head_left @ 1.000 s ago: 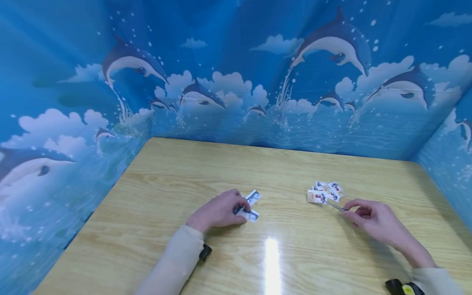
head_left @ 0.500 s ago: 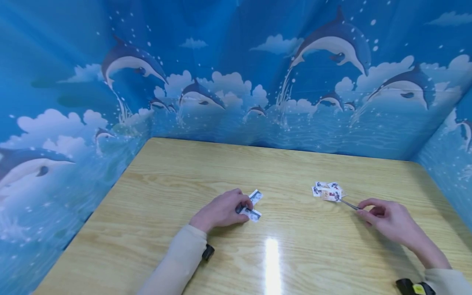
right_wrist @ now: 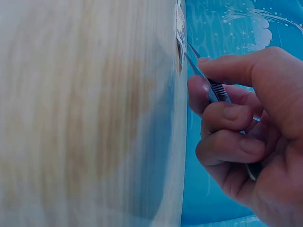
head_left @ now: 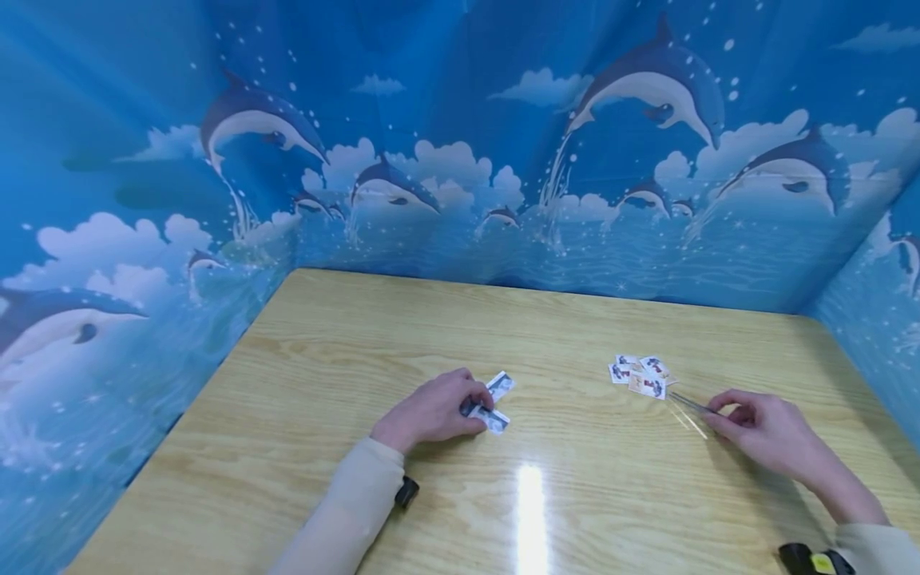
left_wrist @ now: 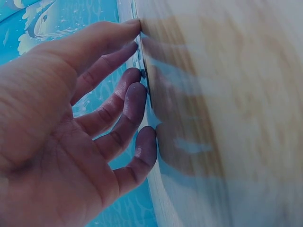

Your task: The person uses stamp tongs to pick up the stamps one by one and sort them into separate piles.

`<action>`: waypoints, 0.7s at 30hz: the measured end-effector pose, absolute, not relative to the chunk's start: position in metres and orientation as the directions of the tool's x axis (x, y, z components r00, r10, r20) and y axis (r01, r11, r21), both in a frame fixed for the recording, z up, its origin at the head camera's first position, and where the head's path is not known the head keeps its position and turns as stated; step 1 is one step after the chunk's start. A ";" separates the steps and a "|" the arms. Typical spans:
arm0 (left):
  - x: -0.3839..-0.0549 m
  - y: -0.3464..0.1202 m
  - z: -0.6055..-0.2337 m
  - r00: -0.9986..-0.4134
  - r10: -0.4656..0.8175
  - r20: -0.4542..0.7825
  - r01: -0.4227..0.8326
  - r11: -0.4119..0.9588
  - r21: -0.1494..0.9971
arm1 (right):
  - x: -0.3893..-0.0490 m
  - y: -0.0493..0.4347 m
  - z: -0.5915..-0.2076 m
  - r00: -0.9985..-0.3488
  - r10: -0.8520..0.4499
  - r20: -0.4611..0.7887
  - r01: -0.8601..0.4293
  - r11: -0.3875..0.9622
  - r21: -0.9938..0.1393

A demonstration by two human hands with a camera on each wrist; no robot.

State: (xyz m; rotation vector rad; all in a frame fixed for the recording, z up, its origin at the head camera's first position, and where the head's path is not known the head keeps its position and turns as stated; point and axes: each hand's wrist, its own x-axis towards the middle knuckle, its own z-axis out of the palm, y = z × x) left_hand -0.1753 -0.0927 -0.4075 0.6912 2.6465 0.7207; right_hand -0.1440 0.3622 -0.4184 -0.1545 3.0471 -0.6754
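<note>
My right hand [head_left: 762, 431] holds metal tweezers [head_left: 691, 402] between thumb and fingers; in the right wrist view the two tips of the tweezers [right_wrist: 191, 56] stand apart. Just left of those tips lies a small group of printed picture cards [head_left: 648, 386], several of them overlapping. My left hand [head_left: 434, 407] rests its fingertips on the table over two small grey-and-white printed cards [head_left: 492, 419], which poke out past the fingers and are partly hidden. In the left wrist view, the fingers of the left hand [left_wrist: 109, 109] are spread and loosely bent, tips at the tabletop.
The wooden table [head_left: 402, 327] has a bright light reflection [head_left: 532, 519] at its front middle. A blue dolphin-print curtain [head_left: 460, 160] stands along its back and sides. Black straps with devices sit at both wrists.
The right hand has moved right. The tweezers brought the front card rightward across the group, and their tips are now apart from it. The left hand has barely moved.
</note>
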 end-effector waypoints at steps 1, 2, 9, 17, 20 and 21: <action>-0.175 -0.093 -0.408 -0.835 0.525 -0.165 0.368 0.756 0.541 | -0.144 0.364 -0.418 -0.995 -0.100 0.008 -0.094 0.906 -0.413; -0.175 -0.093 -0.408 -0.835 0.525 -0.164 0.369 0.756 0.541 | -0.144 0.365 -0.418 -0.995 -0.098 0.007 -0.092 0.908 -0.408; -0.177 -0.093 -0.410 -0.837 0.520 -0.169 0.364 0.760 0.538 | -0.139 0.365 -0.413 -0.997 -0.079 0.005 -0.074 0.905 -0.419; -0.177 -0.092 -0.409 -0.839 0.515 -0.177 0.367 0.775 0.515 | -0.136 0.340 -0.406 -0.994 -0.082 -0.070 -0.036 0.867 -0.497; -0.177 -0.091 -0.409 -0.838 0.516 -0.177 0.369 0.775 0.513 | -0.138 0.329 -0.404 -0.991 -0.108 -0.076 -0.053 0.854 -0.517; -0.177 -0.091 -0.409 -0.838 0.517 -0.176 0.370 0.774 0.514 | -0.138 0.326 -0.404 -0.990 -0.125 -0.072 -0.069 0.848 -0.526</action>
